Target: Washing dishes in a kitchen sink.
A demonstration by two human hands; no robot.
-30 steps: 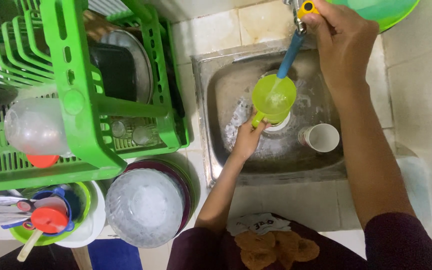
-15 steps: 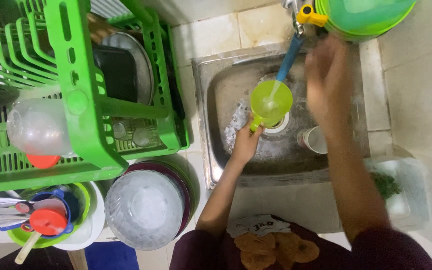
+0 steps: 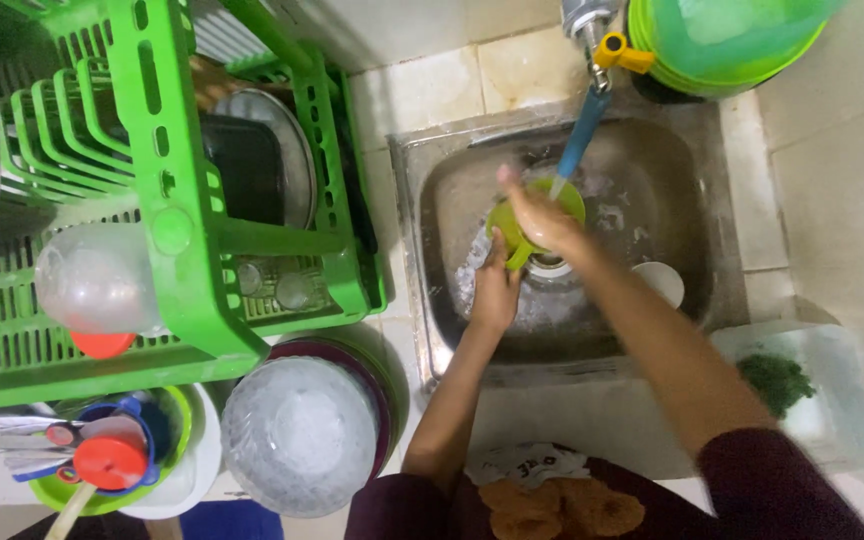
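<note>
The small green cup (image 3: 532,215) sits mid-sink (image 3: 422,250) under the blue spout (image 3: 582,135), gripped from its near-left side by the left hand (image 3: 495,290), while the blurred right hand (image 3: 542,215) covers its mouth, apparently fingers curled inside.

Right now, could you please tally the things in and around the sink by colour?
Green: 3 - cup in the left hand with the right hand on it, dish rack, basin
White: 1 - cup
Blue: 1 - tap hose
Total: 5
</note>
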